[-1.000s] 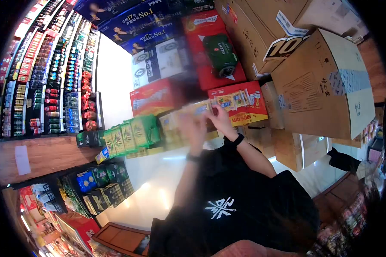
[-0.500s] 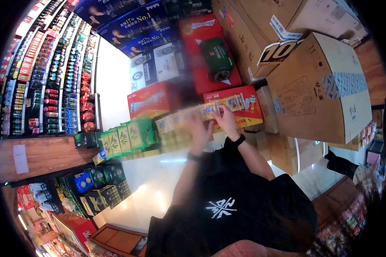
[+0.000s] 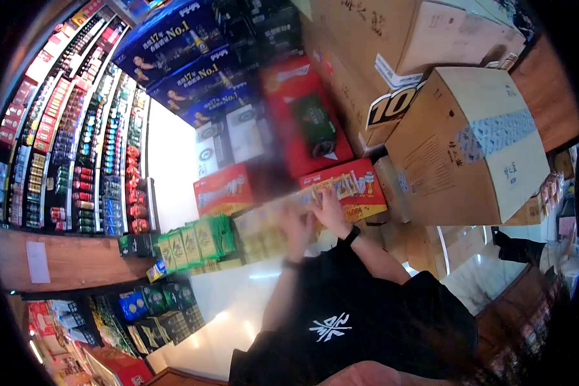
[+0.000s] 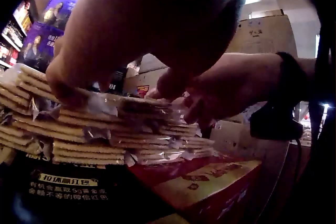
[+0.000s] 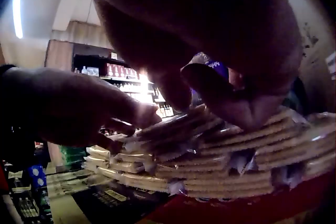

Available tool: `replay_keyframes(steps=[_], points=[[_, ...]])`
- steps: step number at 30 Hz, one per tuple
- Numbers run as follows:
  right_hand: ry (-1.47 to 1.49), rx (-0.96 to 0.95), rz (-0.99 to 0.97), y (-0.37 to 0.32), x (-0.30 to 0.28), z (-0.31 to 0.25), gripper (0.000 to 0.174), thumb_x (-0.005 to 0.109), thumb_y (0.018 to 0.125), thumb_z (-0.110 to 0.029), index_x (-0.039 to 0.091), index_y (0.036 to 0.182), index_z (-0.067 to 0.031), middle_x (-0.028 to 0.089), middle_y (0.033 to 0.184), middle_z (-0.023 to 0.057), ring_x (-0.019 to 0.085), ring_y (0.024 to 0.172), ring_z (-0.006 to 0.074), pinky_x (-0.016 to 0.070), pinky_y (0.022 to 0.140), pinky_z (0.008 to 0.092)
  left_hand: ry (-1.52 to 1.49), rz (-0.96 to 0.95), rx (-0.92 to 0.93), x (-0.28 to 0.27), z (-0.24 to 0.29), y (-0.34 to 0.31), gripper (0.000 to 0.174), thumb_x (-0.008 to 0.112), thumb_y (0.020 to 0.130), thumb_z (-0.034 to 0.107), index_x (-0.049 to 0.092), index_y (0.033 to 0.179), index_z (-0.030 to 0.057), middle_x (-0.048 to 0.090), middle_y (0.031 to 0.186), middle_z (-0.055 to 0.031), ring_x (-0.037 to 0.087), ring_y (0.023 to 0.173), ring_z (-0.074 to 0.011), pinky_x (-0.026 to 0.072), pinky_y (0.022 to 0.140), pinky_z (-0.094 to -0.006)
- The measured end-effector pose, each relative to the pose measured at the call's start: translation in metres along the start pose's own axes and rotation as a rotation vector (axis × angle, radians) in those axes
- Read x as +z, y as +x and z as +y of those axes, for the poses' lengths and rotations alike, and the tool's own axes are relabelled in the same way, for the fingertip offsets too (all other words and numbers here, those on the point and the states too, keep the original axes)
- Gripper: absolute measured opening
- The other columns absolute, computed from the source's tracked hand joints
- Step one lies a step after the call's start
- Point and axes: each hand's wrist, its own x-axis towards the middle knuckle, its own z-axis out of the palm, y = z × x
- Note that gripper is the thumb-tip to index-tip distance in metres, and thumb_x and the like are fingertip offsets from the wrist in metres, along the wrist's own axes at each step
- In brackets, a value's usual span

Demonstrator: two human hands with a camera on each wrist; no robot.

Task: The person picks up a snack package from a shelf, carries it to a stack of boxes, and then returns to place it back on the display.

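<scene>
Stacks of clear-wrapped biscuit packets [image 3: 264, 225] form a row across boxes at the middle of the head view. My left hand [image 3: 294, 230], blurred, lies over the row with fingers extended, its fingertips at the wrappers in the left wrist view. Just right of it, my right hand [image 3: 331, 215] pinches one biscuit packet [image 5: 184, 124], which sits tilted on top of the stack in the right wrist view. The two hands face each other close together, and the left fingertips reach that packet's near end. Palms hide part of the row.
Green packets [image 3: 199, 241] stand in a row to the left. Red boxes [image 3: 222, 190] and blue beer cartons [image 3: 174, 55] are stacked behind. A large cardboard carton [image 3: 457, 148] rises on the right, and bottle shelves [image 3: 77, 141] line the far left.
The head view has tilted, so the surroundings sit lower in it. Both hands stay at the biscuit packets, the left hand blurred throughout and the right shifting slightly.
</scene>
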Motion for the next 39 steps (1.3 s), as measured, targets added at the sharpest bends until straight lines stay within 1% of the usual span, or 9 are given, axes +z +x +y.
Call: replay_keyframes(steps=[2, 6, 10, 13, 16, 19, 29, 32, 39], points=[[-0.051, -0.142, 0.066, 0.002, -0.008, -0.004, 0.043, 0.066, 0.082, -0.027, 0.047, 0.111, -0.0012, 0.046, 0.111, 0.0249, 0.047, 0.104, 0.0442, 0.0427, 0.086, 0.0483, -0.029, 0.012, 0.006, -0.004, 0.008, 0.003, 0.067, 0.068, 0.078, 0.027, 0.039, 0.133, 0.0014, 0.030, 0.135, -0.0299, 0.029, 0.126, -0.0416, 0.0220, 0.104, -0.0520], [0.140, 0.075, -0.132, 0.003, -0.037, -0.024, 0.042, 0.064, 0.082, -0.022, 0.048, 0.115, -0.0014, 0.048, 0.117, 0.0238, 0.047, 0.109, 0.0425, 0.0419, 0.091, 0.0480, -0.103, 0.042, -0.002, -0.024, 0.040, 0.014, 0.055, 0.062, 0.085, 0.026, 0.043, 0.129, 0.0007, 0.037, 0.125, -0.0270, 0.035, 0.118, -0.0402, 0.0262, 0.102, -0.0487], [0.329, -0.013, -0.234, 0.006, -0.059, -0.027, 0.039, 0.062, 0.080, -0.013, 0.053, 0.116, -0.0018, 0.055, 0.116, 0.0182, 0.050, 0.112, 0.0351, 0.0403, 0.096, 0.0426, -0.223, -0.086, 0.011, -0.042, 0.067, 0.026, 0.040, 0.053, 0.092, 0.025, 0.049, 0.123, 0.0011, 0.042, 0.119, -0.0240, 0.041, 0.111, -0.0376, 0.0314, 0.098, -0.0434], [0.501, -0.045, -0.203, -0.002, -0.052, -0.008, 0.037, 0.059, 0.081, -0.008, 0.055, 0.117, -0.0033, 0.057, 0.116, 0.0149, 0.051, 0.113, 0.0311, 0.0397, 0.098, 0.0395, -0.390, -0.081, 0.109, -0.033, 0.067, 0.031, 0.033, 0.049, 0.094, 0.026, 0.055, 0.113, -0.0004, 0.052, 0.109, -0.0190, 0.051, 0.097, -0.0279, 0.0414, 0.083, -0.0367], [0.511, -0.177, -0.108, 0.001, -0.058, -0.001, 0.022, 0.056, 0.089, -0.014, 0.059, 0.107, -0.0018, 0.064, 0.093, 0.0157, 0.063, 0.084, 0.0258, 0.0494, 0.074, 0.0363, -0.514, -0.176, -0.006, -0.028, 0.086, 0.038, 0.028, 0.053, 0.094, 0.024, 0.058, 0.104, -0.0014, 0.059, 0.091, -0.0101, 0.055, 0.076, -0.0158, 0.0436, 0.066, -0.0288], [0.452, -0.213, -0.134, -0.004, -0.057, 0.019, 0.020, 0.057, 0.087, -0.011, 0.059, 0.105, -0.0016, 0.063, 0.090, 0.0147, 0.062, 0.082, 0.0232, 0.0489, 0.072, 0.0356, -0.493, -0.126, -0.056, 0.000, 0.077, 0.028, 0.021, 0.056, 0.093, 0.019, 0.059, 0.101, 0.0001, 0.060, 0.080, -0.0053, 0.053, 0.063, -0.0114, 0.0433, 0.058, -0.0242], [0.491, -0.096, -0.530, -0.015, -0.144, -0.004, 0.035, 0.059, 0.086, -0.010, 0.053, 0.120, -0.0016, 0.060, 0.111, 0.0128, 0.057, 0.102, 0.0228, 0.0447, 0.091, 0.0355, -0.457, -0.188, -0.208, 0.032, 0.088, -0.004, 0.021, 0.055, 0.094, 0.019, 0.060, 0.101, -0.0001, 0.065, 0.088, -0.0082, 0.062, 0.083, -0.0148, 0.0492, 0.076, -0.0287], [0.495, -0.182, -0.565, -0.019, -0.134, 0.013, 0.041, 0.060, 0.084, -0.020, 0.050, 0.121, -0.0052, 0.062, 0.100, 0.0190, 0.062, 0.090, 0.0323, 0.0480, 0.075, 0.0415, -0.440, -0.189, -0.249, 0.027, 0.094, -0.011, 0.019, 0.058, 0.091, 0.015, 0.061, 0.103, 0.0006, 0.067, 0.091, -0.0097, 0.064, 0.083, -0.0163, 0.0495, 0.074, -0.0293], [0.582, -0.191, -0.661, -0.058, -0.112, 0.009, 0.035, 0.060, 0.084, -0.006, 0.053, 0.118, -0.0008, 0.060, 0.111, 0.0123, 0.056, 0.104, 0.0201, 0.0446, 0.091, 0.0349, -0.469, -0.208, -0.226, -0.019, 0.116, -0.042, 0.018, 0.060, 0.086, 0.012, 0.064, 0.101, 0.0029, 0.069, 0.088, -0.0119, 0.065, 0.077, -0.0193, 0.0499, 0.069, -0.0299]])
